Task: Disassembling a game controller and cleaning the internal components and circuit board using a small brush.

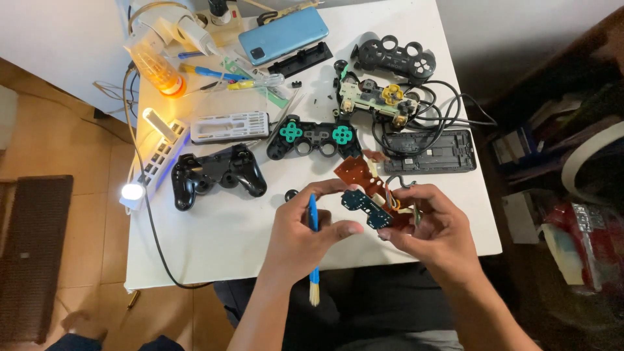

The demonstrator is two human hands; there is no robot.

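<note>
White table carries everything, cluttered with opened controllers. Black controller shell sits left of centre, the front plate with teal buttons just beside it, a phone at the far edge. Your right hand is clamped on the circuit board assembly, held above the table's near edge with its orange flex film trailing up. Your left hand is closed around the blue brush, bristles pointing down, away from the board. Risk: squeezing the board hard could crease that film; a slip drops it off the edge.
</note>
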